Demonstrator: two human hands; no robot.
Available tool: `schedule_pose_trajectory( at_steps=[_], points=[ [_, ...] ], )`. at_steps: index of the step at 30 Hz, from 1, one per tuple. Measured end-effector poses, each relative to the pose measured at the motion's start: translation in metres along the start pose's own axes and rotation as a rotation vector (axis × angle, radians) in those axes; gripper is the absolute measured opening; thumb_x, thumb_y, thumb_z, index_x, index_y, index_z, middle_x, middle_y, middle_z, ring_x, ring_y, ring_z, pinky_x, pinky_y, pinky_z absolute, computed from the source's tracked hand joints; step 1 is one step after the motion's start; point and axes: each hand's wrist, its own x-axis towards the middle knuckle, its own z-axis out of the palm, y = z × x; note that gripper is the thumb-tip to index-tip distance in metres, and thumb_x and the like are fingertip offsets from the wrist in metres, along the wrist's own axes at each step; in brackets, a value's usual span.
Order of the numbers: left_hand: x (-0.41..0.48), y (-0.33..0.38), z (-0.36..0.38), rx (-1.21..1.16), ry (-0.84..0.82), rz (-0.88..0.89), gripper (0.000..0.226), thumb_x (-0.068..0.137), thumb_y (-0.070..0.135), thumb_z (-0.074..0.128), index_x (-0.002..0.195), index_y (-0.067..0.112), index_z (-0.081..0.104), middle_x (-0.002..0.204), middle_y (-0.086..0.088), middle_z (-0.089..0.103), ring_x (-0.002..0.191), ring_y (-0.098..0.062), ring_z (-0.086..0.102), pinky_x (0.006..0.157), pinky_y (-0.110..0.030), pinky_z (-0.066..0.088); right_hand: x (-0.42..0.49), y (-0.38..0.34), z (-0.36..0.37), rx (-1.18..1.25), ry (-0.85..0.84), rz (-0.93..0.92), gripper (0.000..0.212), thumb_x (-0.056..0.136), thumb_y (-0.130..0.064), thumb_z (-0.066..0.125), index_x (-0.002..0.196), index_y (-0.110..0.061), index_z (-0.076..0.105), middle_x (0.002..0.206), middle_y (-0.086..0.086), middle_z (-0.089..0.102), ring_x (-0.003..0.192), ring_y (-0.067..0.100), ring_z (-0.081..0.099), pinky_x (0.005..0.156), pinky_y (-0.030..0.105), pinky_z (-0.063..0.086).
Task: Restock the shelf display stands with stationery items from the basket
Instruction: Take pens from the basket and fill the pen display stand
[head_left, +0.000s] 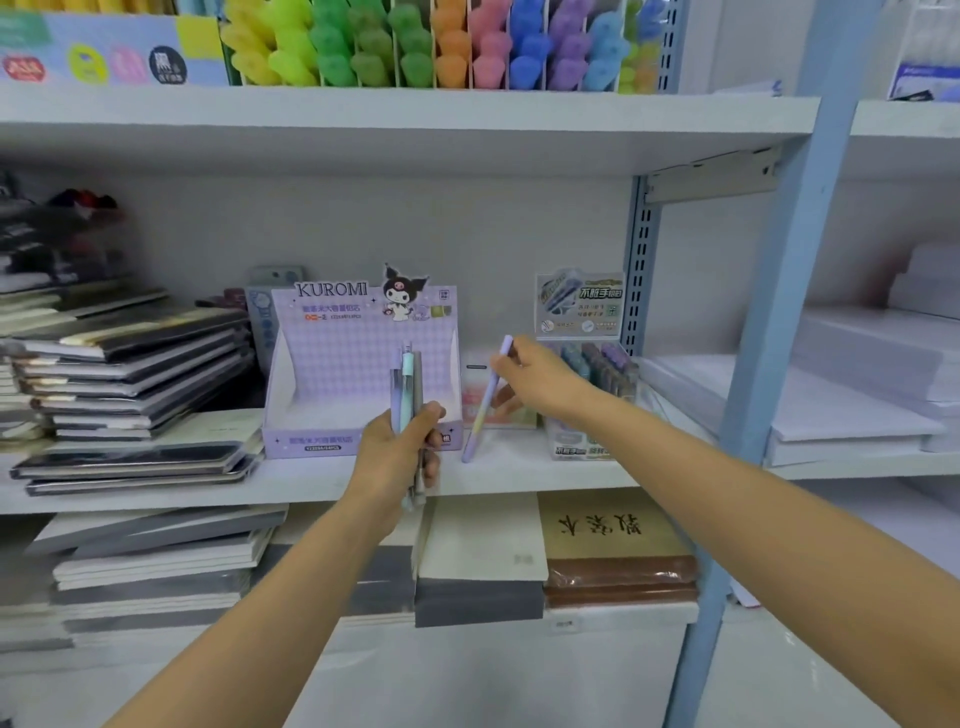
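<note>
My left hand (397, 452) grips a bunch of pastel pens (408, 379) upright, in front of a purple Kuromi display box (311, 395) on the middle shelf. The box looks hollow inside. My right hand (540, 376) pinches a single purple pen (480, 415) near its top end; the pen slants down with its lower tip just above the shelf, to the right of the Kuromi box. Behind that pen stands a small clear stand (498, 410) with pastel items. No basket is in view.
A display stand of eraser-like packs (592, 364) stands right of my right hand. Stacked notebooks (130, 374) fill the shelf's left. Coloured highlighters (426, 47) line the shelf above. A blue upright post (769, 332) bounds the bay; paper reams (857, 395) lie beyond.
</note>
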Motion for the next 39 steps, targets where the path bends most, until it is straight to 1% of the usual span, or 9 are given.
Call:
schedule_pose_trajectory(
  at_steps=[4,9,13,20,26,29,33,36,39],
  points=[
    [0.006,0.003,-0.002,0.0,-0.031,0.004,0.031,0.093,0.033,0.061,0.098,0.003,0.063,0.054,-0.001,0.053,0.042,-0.016,0.044,0.052,-0.03,0.036,-0.006,0.002,-0.007,0.037,0.014,-0.008,0.013,0.102,-0.021,0.043,0.094,-0.012,0.046,0.098,0.012,0.062,0.08,0.026,0.068,0.084,0.044,0.058],
    [0.004,0.011,0.004,0.021,-0.047,0.066,0.029,0.093,0.033,0.061,0.099,0.004,0.063,0.054,0.004,0.055,0.04,-0.014,0.045,0.042,-0.024,0.037,-0.03,0.004,-0.023,0.147,-0.024,-0.024,0.012,0.101,-0.019,0.049,0.099,-0.007,0.05,0.105,0.019,0.067,0.074,0.026,0.069,0.075,0.035,0.06],
    [0.0,0.019,0.01,0.028,-0.072,0.099,0.029,0.093,0.033,0.062,0.09,0.005,0.06,0.053,0.0,0.052,0.04,-0.016,0.043,0.046,-0.028,0.037,-0.044,-0.004,-0.028,0.17,-0.043,-0.064,0.01,0.1,-0.016,0.051,0.1,-0.007,0.052,0.109,0.02,0.065,0.073,0.024,0.068,0.067,0.028,0.06],
    [0.008,0.041,0.01,0.015,-0.107,0.145,0.031,0.094,0.035,0.06,0.102,0.005,0.061,0.055,0.007,0.054,0.041,-0.012,0.046,0.041,-0.024,0.04,-0.03,-0.03,-0.064,0.243,0.219,-0.276,0.01,0.098,-0.012,0.053,0.1,-0.003,0.059,0.09,0.015,0.065,0.074,0.02,0.064,0.073,0.029,0.059],
    [0.03,0.046,0.009,0.023,-0.092,0.158,0.021,0.092,0.029,0.064,0.085,0.011,0.057,0.057,0.003,0.05,0.041,-0.013,0.042,0.041,-0.024,0.039,0.014,-0.021,-0.059,0.128,0.297,-0.253,0.01,0.097,-0.006,0.054,0.105,-0.003,0.057,0.093,0.018,0.066,0.072,0.022,0.066,0.069,0.025,0.059],
    [0.039,0.045,0.009,0.022,-0.101,0.147,0.015,0.093,0.024,0.064,0.088,0.011,0.059,0.058,0.001,0.048,0.041,-0.013,0.041,0.041,-0.024,0.039,0.033,-0.008,-0.048,0.058,0.293,-0.242,0.013,0.096,-0.003,0.054,0.107,0.002,0.057,0.095,0.023,0.066,0.07,0.023,0.066,0.068,0.028,0.059],
    [0.051,0.046,0.007,0.029,-0.101,0.15,0.02,0.093,0.026,0.063,0.089,0.008,0.057,0.059,0.001,0.052,0.041,-0.014,0.043,0.04,-0.024,0.039,0.052,-0.003,-0.039,-0.045,0.253,-0.277,0.008,0.094,0.002,0.055,0.1,0.006,0.058,0.092,0.029,0.067,0.079,0.034,0.069,0.076,0.037,0.059],
    [0.057,0.046,0.005,0.022,-0.104,0.154,0.023,0.093,0.028,0.063,0.095,0.005,0.056,0.057,0.003,0.053,0.041,-0.013,0.043,0.04,-0.024,0.039,0.061,-0.005,-0.035,-0.086,0.221,-0.299,0.003,0.093,0.003,0.055,0.095,0.002,0.057,0.09,0.03,0.067,0.083,0.038,0.069,0.079,0.043,0.058],
    [0.061,0.044,0.005,0.033,-0.113,0.153,0.026,0.093,0.029,0.063,0.098,0.004,0.056,0.057,0.004,0.053,0.041,-0.013,0.044,0.04,-0.023,0.039,0.067,-0.005,-0.031,-0.146,0.175,-0.313,0.003,0.093,0.004,0.055,0.092,0.003,0.057,0.088,0.028,0.068,0.081,0.038,0.07,0.08,0.042,0.058]
  ],
)
